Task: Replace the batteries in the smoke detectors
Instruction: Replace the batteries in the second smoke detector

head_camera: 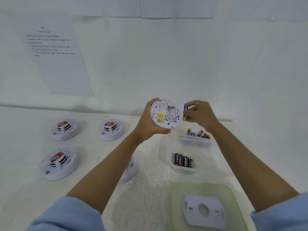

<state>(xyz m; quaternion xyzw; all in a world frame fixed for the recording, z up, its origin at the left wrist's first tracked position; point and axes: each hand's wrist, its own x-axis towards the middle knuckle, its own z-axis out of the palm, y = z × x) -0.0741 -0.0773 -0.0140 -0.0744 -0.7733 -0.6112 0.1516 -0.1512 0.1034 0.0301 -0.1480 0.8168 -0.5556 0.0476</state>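
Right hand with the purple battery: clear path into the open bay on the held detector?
Probably yes. The left hand holds the detector by its rim with the empty battery bay facing the camera, uncovered. The right hand pinches the purple battery just beside the rim, nothing between.

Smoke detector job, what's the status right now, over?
Left hand holds smoke detector back-up, battery bay empty. Right hand pinches purple battery beside it, not yet inserted. Nothing in the way.

"EVEREADY" on black-red batteries (183,160)
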